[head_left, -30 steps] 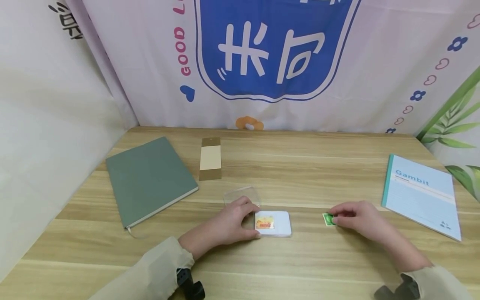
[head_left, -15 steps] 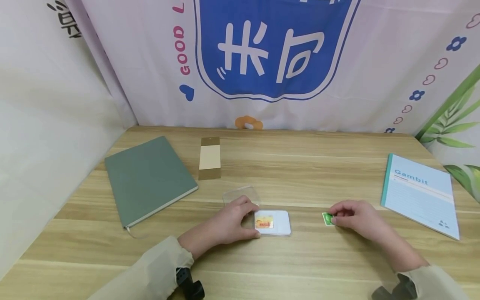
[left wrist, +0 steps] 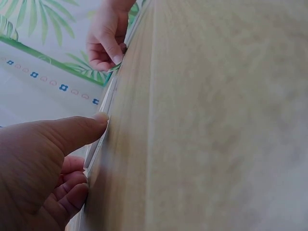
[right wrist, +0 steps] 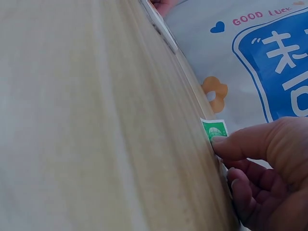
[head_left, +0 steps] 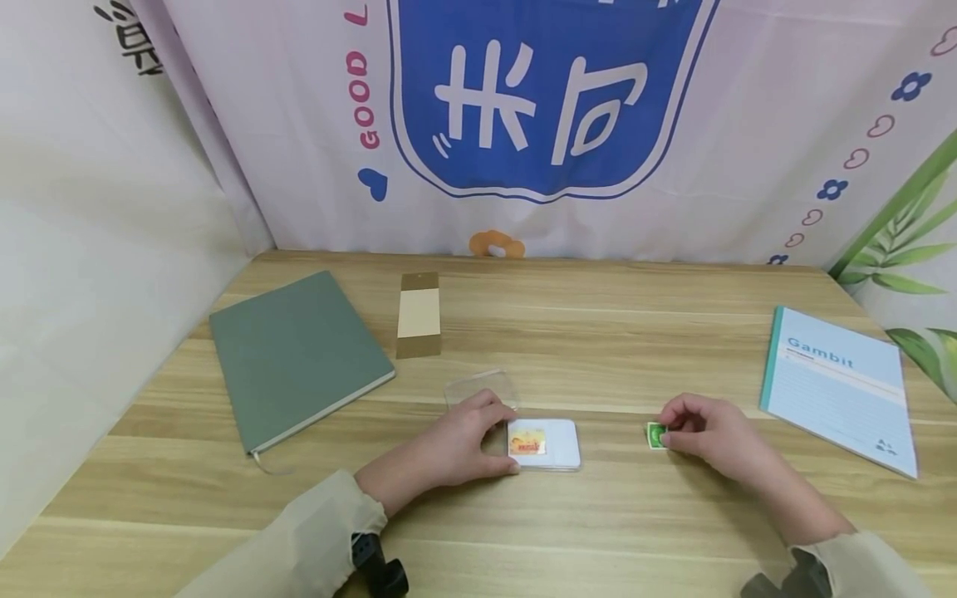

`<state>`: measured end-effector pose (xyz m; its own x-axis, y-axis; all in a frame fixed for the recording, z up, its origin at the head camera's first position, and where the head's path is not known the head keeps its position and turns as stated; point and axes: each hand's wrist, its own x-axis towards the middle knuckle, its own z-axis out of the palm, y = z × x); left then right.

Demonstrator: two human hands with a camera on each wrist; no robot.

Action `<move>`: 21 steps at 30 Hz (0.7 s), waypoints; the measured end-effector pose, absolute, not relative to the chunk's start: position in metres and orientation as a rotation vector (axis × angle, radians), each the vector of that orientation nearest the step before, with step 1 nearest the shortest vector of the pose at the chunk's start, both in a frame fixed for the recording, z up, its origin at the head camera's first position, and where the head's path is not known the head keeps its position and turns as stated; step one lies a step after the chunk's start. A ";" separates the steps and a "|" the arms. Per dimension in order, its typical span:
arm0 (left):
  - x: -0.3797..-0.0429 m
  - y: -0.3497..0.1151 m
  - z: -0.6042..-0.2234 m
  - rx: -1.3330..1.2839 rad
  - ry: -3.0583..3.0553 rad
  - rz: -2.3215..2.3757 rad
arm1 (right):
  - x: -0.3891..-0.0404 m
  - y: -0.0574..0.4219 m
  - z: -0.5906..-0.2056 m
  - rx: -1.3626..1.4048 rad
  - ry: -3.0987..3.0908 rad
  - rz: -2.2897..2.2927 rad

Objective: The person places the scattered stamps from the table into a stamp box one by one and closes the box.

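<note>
Between a green hardback [head_left: 299, 361] and pale-blue notebook [head_left: 841, 394], my left hand [head_left: 465, 442] grips a white rectangular block [head_left: 563, 444], my right hand [head_left: 714, 436] pinching a green paper slip [right wrist: 214, 127].

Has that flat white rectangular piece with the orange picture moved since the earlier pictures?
No. In the head view, the flat white piece keeps its place against the dark green rectangular notebook, the left hand still at its left end.

Study-type nook: wood tbl [head_left: 568, 340], notebk [head_left: 841, 394], printed curtain [head_left: 549, 124]
</note>
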<state>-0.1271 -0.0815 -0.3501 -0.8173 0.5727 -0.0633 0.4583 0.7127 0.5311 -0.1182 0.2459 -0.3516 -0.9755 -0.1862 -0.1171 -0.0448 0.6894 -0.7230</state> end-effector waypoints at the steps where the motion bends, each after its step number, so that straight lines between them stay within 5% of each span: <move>1: -0.127 -0.082 -0.350 0.825 2.696 0.749 | -0.118 0.246 -0.351 -0.200 2.724 -1.149; 21: -0.127 -0.082 -0.350 0.820 2.694 0.740 | -0.130 0.244 -0.339 -0.236 2.584 -1.142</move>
